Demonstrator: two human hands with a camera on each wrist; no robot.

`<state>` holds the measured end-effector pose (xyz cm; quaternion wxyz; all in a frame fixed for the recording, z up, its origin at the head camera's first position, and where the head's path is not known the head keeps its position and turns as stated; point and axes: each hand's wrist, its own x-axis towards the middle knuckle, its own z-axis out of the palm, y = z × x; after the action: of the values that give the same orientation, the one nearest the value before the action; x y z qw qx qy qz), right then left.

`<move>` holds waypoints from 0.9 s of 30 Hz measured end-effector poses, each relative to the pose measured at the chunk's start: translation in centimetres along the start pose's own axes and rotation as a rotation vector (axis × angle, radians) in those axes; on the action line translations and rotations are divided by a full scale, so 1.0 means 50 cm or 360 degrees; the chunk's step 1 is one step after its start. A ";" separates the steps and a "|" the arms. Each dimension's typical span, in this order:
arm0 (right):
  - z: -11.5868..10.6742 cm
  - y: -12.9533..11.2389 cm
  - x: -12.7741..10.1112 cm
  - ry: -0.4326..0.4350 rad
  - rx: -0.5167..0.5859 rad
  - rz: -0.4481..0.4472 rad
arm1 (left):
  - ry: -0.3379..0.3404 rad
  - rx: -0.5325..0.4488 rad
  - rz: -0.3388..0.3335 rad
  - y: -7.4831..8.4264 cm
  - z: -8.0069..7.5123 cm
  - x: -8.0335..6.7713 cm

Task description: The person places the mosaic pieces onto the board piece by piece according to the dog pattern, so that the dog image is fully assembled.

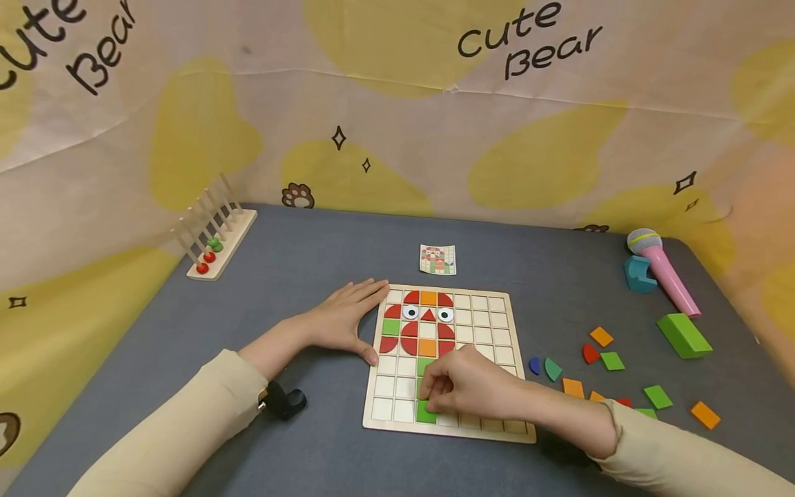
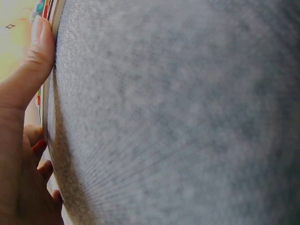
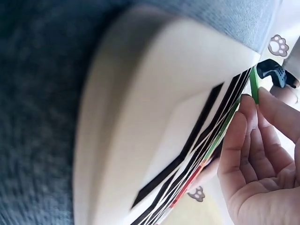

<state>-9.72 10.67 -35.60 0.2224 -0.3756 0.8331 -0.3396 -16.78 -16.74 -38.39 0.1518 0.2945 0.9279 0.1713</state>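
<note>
A wooden grid board (image 1: 491, 317) lies mid-table with red, orange and green tiles forming a face with two round eyes at its top. My left hand (image 1: 357, 317) lies flat on the grey table, thumb (image 2: 40, 42) against the board's left edge (image 2: 52, 18). My right hand (image 1: 430, 400) hovers over the board's lower middle, fingers curled. It pinches a green square tile (image 1: 426, 413) sitting in the bottom row. The right wrist view shows the right hand (image 3: 255, 103) with fingertips at the green tile's edge (image 3: 254, 82), above the board (image 3: 154, 117).
Loose orange, green, red and blue tiles (image 1: 611, 361) lie scattered right of the board. A green wedge block (image 1: 683, 335), a pink toy microphone (image 1: 664, 273) and a teal holder (image 1: 638, 274) sit beyond them. A pattern card (image 1: 437, 259) lies behind the board. A peg rack (image 1: 214, 241) stands back left.
</note>
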 end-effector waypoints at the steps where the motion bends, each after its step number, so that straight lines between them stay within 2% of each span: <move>1: 0.000 -0.001 0.000 0.0004 -0.0021 -0.0003 | 0.0001 -0.0001 0.0001 -0.001 0.001 0.000; 12: 0.006 0.001 0.002 0.0058 -0.0245 -0.0081 | 0.0004 -0.0004 0.0008 -0.004 0.002 0.001; 20: 0.001 0.001 0.006 0.0065 -0.0224 -0.0068 | 0.0015 -0.0002 0.0008 -0.003 0.000 -0.003; 23: -0.019 0.003 0.003 0.0145 -0.0223 -0.0047 | 0.0015 0.0004 0.0010 -0.004 0.001 -0.002; 27: -0.072 0.015 -0.008 0.0324 -0.0237 0.0014 | 0.0013 0.0011 0.0011 -0.005 0.001 0.000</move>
<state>-12.10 12.78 -33.69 0.1098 -0.3509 0.8760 -0.3121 -16.88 -16.90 -38.56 0.1464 0.2974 0.9281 0.1698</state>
